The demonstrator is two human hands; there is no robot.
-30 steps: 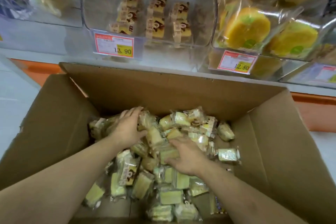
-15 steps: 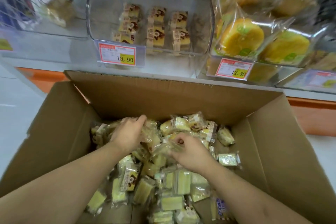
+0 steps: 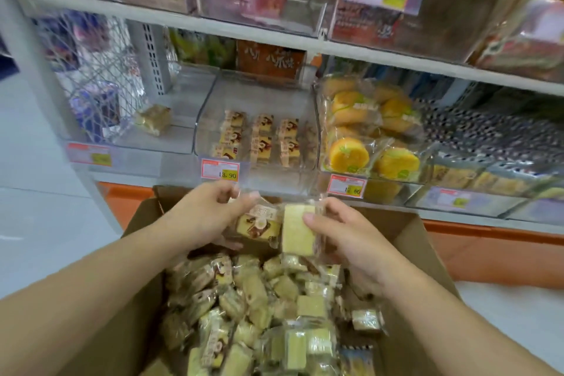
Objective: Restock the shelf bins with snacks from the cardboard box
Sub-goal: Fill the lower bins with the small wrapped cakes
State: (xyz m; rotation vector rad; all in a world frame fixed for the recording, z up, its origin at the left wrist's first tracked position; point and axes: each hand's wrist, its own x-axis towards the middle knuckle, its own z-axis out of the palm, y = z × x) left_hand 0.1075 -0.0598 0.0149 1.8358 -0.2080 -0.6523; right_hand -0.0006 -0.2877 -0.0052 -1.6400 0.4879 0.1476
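The open cardboard box (image 3: 412,241) holds several wrapped pale-yellow cake snacks (image 3: 253,308). Above its far edge, my left hand (image 3: 207,217) grips a wrapped cake with a brown printed label (image 3: 259,224). Beside it, my right hand (image 3: 341,232) pinches another wrapped cake (image 3: 297,230), plain yellow side up, thumb on top. The two packs touch. Straight ahead on the shelf stands a clear bin (image 3: 210,107) with several of the same cakes (image 3: 259,139) in rows and a 13.90 price tag (image 3: 220,170).
A clear bin of round orange cakes (image 3: 366,137) stands right of the target bin. The left bin (image 3: 158,134) holds one wrapped cake (image 3: 154,119). A shelf board (image 3: 244,30) with more bins overhangs above. An orange base strip (image 3: 488,235) runs along the floor.
Both hands have risen out of the box toward the shelf, each now holding a wrapped cake. The view has tilted up, showing the upper shelf.
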